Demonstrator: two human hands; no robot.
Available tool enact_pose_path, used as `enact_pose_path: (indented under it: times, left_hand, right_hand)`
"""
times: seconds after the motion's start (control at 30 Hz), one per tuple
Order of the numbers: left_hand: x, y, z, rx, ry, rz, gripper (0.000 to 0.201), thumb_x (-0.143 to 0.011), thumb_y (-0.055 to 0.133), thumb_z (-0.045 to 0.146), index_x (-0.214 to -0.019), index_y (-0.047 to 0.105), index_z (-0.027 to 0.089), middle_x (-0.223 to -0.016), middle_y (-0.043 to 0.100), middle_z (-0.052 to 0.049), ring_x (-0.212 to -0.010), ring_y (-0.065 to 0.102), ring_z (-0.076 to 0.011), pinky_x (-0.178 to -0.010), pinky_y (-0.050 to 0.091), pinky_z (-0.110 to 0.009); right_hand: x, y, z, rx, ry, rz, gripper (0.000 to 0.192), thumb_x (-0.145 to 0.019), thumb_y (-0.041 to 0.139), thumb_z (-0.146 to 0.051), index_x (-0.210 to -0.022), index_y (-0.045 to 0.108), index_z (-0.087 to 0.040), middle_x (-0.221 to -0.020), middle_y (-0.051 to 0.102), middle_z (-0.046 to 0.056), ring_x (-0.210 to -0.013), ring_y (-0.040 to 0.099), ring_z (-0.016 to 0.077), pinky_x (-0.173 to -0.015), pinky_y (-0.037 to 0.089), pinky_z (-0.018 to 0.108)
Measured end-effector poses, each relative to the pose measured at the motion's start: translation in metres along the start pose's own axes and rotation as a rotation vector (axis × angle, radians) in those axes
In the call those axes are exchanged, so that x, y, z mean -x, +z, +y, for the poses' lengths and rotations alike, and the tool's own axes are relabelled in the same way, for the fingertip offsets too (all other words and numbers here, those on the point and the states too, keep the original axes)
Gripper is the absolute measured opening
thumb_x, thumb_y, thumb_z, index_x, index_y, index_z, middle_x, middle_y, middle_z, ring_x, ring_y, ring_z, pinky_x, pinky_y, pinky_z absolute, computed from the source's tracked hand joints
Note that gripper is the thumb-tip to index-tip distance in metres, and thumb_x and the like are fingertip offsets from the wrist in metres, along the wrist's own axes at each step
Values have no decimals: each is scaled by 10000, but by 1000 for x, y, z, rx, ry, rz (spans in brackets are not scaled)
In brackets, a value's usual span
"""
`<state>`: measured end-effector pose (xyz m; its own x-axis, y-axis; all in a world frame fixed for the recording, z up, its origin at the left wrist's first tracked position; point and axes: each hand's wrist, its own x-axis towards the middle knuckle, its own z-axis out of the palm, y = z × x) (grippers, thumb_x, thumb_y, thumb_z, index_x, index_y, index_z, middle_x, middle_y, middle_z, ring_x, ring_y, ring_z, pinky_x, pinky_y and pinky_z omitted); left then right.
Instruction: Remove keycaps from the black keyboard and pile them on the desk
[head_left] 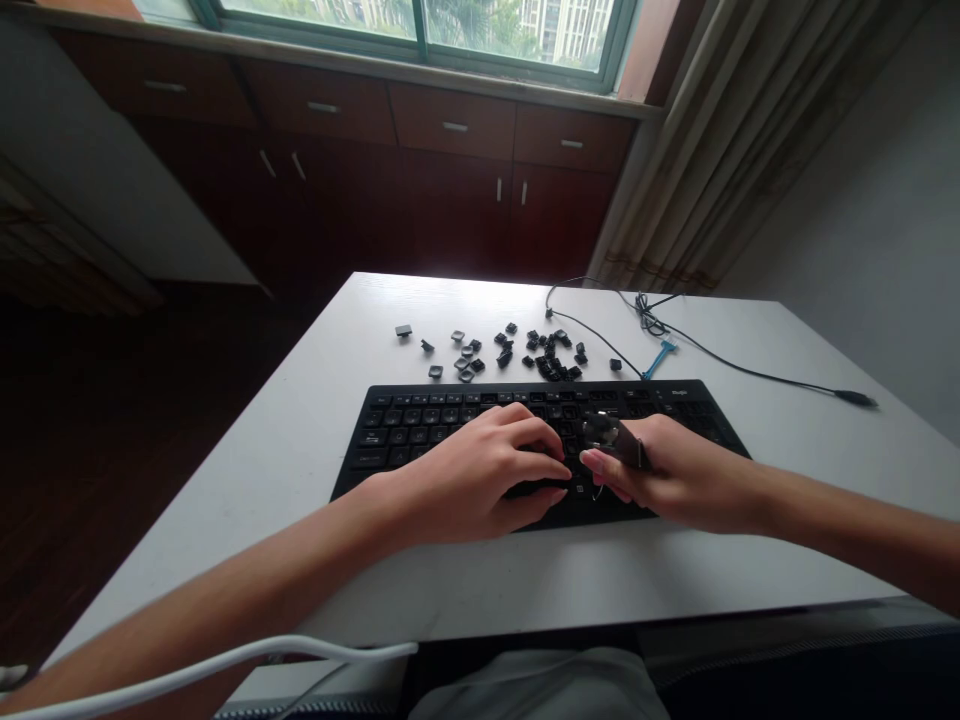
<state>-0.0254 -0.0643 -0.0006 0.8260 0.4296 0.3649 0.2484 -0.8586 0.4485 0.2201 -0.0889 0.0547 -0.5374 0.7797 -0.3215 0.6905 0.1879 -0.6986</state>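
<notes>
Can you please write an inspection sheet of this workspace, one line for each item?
Surface: white table, bare at the left and near edges.
Job's things: black keyboard lying flat; a dark key puller tool over its middle rows.
Clutter: loose black keycaps scattered behind the keyboard.
Hands: left hand rests on the keys, fingers curled; right hand grips the tool.
Cables: black cable runs to the right edge, with a blue tie beside it; a white cable crosses the near edge.
Surroundings: dark wooden cabinets under a window; curtain at right.
</notes>
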Motion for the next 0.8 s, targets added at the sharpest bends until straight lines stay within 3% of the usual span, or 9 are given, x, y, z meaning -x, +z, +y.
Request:
enact_pose_path:
  times: [0.17, 0.37, 0.5, 0.8]
  left_hand:
    - [1, -1, 0, -29, -11, -7, 242, -985, 602, 294, -1160, 756, 230, -1104, 711, -93, -1011, 600, -224, -930, 522, -386]
    - [1, -1, 0, 0, -24, -39, 248, -995, 587, 311, -1159, 759, 241, -1173, 693, -80, -1037, 596, -217, -963, 514, -384]
    - [1, -1, 0, 1, -33, -38, 255, -1001, 577, 321, -1165, 755, 241, -1185, 690, -68, -1052, 590, -215, -977, 506, -377]
    - [2, 1, -2, 7, -35, -27, 256, -1004, 576, 330, -1171, 749, 243, -1181, 687, -60, -1060, 582, -207, -974, 504, -365]
  right_hand:
    - [-4, -1, -11, 25, 109, -59, 219, -932, 570, -313, -751, 565, -190, -700, 642, 22, -614, 544, 149, -572, 419, 273]
    - [-5, 8, -11, -188, 252, 25, 288, -942, 568, -372, -728, 587, -180, -619, 590, -4, -568, 519, 134, -550, 418, 266]
    - [-1, 13, -5, -341, 243, 64, 262, -936, 592, -372, -762, 586, -176, -605, 548, -28, -561, 486, 118, -544, 397, 253]
    - [7, 19, 10, -379, 137, 105, 300, -951, 607, -408, -756, 573, -182, -567, 499, -51, -532, 420, 107, -521, 326, 257]
